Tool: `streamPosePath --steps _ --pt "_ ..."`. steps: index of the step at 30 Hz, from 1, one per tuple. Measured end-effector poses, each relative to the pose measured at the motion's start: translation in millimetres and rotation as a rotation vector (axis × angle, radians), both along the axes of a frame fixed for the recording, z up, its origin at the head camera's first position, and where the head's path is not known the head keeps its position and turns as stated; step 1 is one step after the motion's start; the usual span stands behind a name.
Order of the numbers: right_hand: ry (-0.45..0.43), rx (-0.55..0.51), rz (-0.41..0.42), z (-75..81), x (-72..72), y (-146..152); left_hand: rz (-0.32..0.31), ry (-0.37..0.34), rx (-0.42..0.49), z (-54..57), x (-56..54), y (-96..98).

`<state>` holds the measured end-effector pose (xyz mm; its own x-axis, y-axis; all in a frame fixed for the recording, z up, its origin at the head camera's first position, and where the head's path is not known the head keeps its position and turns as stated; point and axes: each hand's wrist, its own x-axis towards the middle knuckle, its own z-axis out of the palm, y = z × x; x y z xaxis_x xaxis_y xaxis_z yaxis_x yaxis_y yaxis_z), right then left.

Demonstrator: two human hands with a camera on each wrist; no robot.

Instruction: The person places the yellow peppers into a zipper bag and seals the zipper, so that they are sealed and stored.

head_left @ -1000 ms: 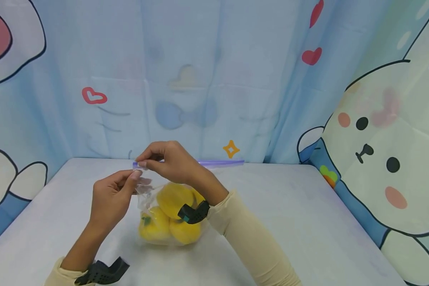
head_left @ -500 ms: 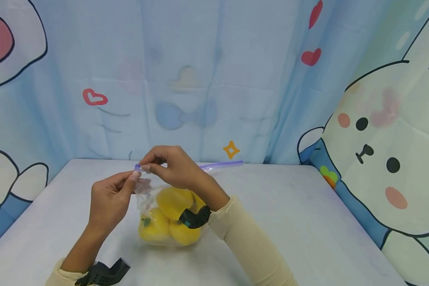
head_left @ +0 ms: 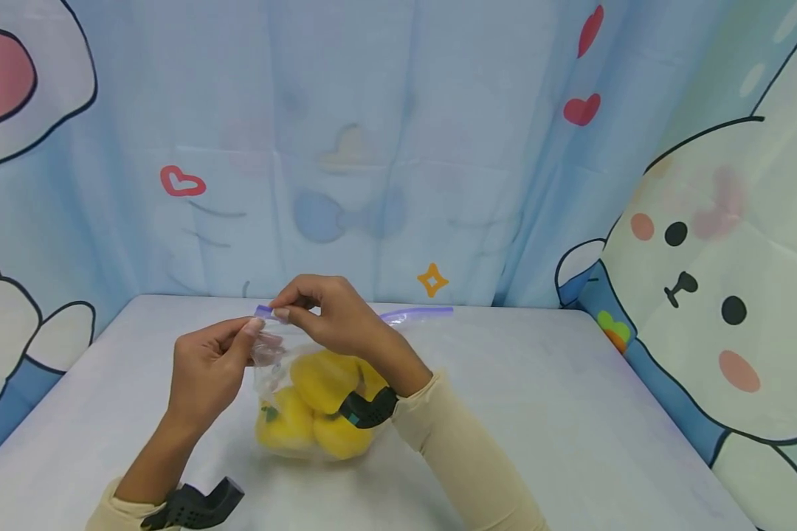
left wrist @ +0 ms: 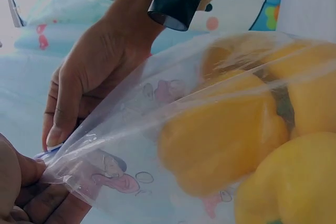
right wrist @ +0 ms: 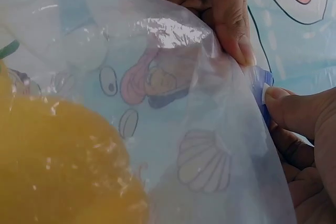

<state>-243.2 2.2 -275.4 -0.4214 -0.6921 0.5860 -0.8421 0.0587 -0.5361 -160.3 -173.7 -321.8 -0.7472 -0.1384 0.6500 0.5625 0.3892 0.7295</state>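
Observation:
A clear zip bag (head_left: 272, 375) stands on the table, with several yellow bell peppers (head_left: 325, 380) inside it. Its purple zip strip (head_left: 418, 313) runs along the top edge. At the bag's upper left corner, my left hand (head_left: 209, 361) pinches the plastic between thumb and fingers. Just to the right of it, my right hand (head_left: 335, 313) pinches the zip strip, thumb on the near side. Close up in the right wrist view, the right thumb (right wrist: 294, 109) presses on the purple strip (right wrist: 261, 90). My right wrist hides part of the peppers.
The white table (head_left: 538, 413) spreads out around the bag. Behind it hangs a light blue curtain (head_left: 372, 96) printed with cartoon figures and hearts. A dark camera mount (head_left: 195, 505) sits on the left wrist, another camera mount (head_left: 370, 408) on the right.
My right hand has slid a little to the right and down along the zip strip, away from the left corner. My left hand keeps its pinch in nearly the same place.

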Motion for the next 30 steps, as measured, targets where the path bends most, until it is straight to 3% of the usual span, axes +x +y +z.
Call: streamPosePath --steps 7,24,30 --pt "0.018 0.010 -0.042 -3.6 -3.2 6.4 -0.013 -0.016 0.025 1.4 -2.2 -1.5" --pt "0.031 0.019 -0.086 -7.7 -13.0 33.3 0.062 -0.059 0.015 -0.9 -4.1 -9.3" --pt "0.040 0.003 -0.094 -7.8 -17.3 47.0 0.082 -0.032 0.027 -1.9 -5.7 -13.0"
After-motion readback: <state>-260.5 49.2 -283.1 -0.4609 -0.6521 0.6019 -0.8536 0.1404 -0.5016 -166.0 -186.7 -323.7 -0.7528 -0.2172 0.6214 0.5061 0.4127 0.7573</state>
